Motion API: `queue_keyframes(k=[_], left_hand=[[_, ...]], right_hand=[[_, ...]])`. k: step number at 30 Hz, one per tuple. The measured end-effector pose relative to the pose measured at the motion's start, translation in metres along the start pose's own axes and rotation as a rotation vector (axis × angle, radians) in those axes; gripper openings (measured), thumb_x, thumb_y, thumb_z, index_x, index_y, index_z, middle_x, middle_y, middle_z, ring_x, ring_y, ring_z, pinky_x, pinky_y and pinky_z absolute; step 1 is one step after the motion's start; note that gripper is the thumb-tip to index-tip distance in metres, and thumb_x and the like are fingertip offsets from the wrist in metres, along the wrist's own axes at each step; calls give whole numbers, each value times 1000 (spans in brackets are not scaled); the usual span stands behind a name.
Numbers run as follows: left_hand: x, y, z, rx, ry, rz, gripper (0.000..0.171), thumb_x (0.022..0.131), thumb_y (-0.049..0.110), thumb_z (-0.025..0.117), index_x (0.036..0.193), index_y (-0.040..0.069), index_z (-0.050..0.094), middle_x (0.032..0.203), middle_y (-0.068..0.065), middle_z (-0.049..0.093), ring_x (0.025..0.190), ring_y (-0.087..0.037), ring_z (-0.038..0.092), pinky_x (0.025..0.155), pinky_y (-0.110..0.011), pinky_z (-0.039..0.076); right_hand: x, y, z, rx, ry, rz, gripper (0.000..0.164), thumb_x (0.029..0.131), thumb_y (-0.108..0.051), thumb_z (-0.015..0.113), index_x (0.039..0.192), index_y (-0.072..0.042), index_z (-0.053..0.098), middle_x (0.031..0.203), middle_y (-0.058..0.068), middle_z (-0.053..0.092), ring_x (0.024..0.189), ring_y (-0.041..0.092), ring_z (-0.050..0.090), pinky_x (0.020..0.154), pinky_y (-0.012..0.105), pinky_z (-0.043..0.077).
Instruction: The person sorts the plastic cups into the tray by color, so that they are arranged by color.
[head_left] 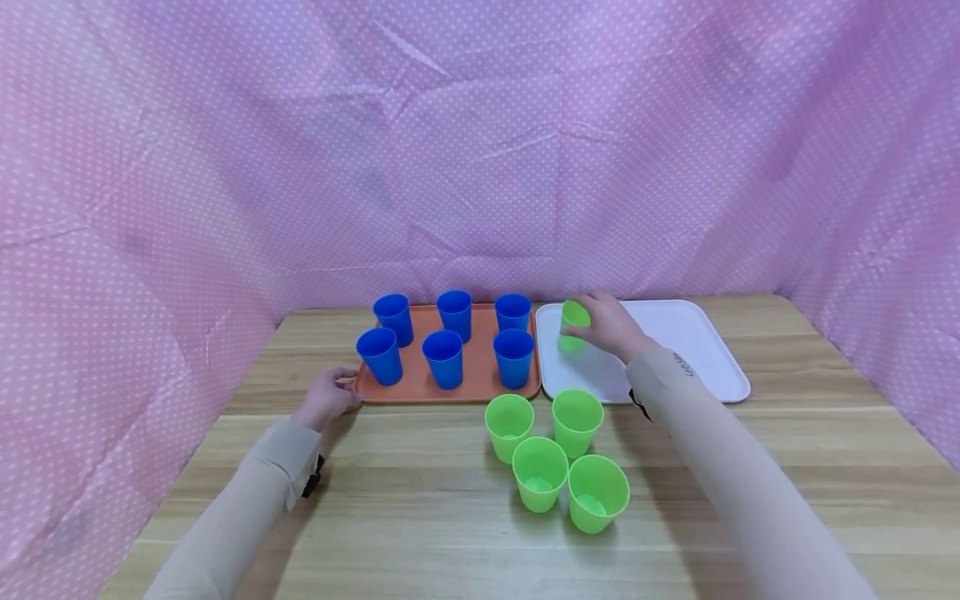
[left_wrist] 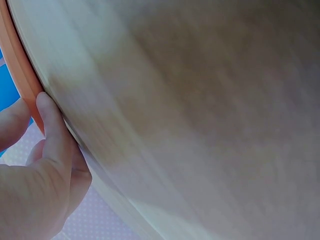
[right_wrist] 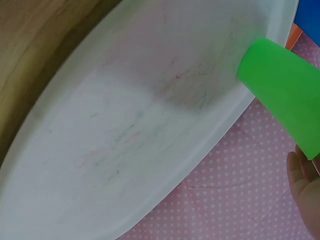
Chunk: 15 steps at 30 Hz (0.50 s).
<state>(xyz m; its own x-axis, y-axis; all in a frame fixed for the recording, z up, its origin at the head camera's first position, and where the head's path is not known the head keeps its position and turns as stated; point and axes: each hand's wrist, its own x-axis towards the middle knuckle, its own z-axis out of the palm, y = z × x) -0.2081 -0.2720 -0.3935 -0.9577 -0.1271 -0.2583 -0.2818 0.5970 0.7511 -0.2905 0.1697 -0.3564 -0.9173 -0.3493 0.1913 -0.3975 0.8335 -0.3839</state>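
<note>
Right hand clamped on a light-green plastic cup, thumb low on the near side, fingers up at the rim. Cup is over the left end of the white tray; cannot tell whether its base touches. The right wrist view cuts off the cup's mouth and most of the hand.

Left hand pinches the left end of the orange tray, thumb and forefinger on either side of the rim; other fingers partly hidden behind.

On the orange tray, six upright blue cups in two rows of three; bases of the back row partly masked by the front. Trays side by side, near edges roughly in line. Right sleeve covers part of the white tray's near rim; dark lettering on its cuff, unreadable from here.

Nearer, four more green cups stand upright, bunched, on the wood-grain counter. Left wrist view of the counter: blurred. Pink white-dotted cloth beyond.
</note>
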Motion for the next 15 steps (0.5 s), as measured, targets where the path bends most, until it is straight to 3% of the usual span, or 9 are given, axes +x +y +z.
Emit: queue_keyframes(k=[10,15], left_hand=[[8,4,-5,4,-29,-26,52,86,-5,56,136,-9,40,120,-27,53,103,-30,52,84,-34,48],[13,4,-9,3,-35,-21,52,86,-5,57,135,-9,40,118,-27,53,104,-31,53,83,-33,50]], right_hand=[[6,-3,4,-30,-39,67,63,84,-34,70,133,0,50,136,24,46,129,40,39,108,53,32],[8,-5,4,-48,-23,60,62,84,-36,71,132,-1,51,136,23,48,128,41,40,108,53,32]])
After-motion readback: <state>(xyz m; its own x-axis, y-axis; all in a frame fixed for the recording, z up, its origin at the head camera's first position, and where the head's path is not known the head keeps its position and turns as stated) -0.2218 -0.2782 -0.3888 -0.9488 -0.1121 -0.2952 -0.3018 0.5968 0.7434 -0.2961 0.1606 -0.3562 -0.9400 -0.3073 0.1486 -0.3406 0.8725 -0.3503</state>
